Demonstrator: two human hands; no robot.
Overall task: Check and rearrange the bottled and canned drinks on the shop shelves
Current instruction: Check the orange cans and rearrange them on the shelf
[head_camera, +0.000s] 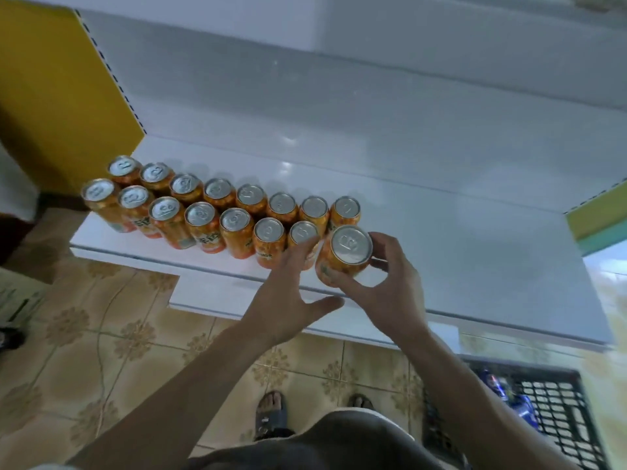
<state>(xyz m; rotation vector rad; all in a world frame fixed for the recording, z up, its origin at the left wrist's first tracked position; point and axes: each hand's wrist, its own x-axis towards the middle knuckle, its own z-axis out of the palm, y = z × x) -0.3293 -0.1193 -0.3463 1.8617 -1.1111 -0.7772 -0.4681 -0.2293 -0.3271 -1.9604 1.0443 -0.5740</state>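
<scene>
On shelf [475, 266]: my R hand [390, 286] grips orange can [351, 247], prob. closing front row [203, 228]; L hand [288, 293] open, bracing neighbour can [303, 232].

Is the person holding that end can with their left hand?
No, the right hand grips the end can; the left hand lies open beside it.

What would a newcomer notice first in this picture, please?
Two rows of orange cans on the left of the white shelf stand out first. At the front row's right end, the right hand grips one can while the open left hand touches its neighbour. A black crate sits on the floor, lower right.
</scene>
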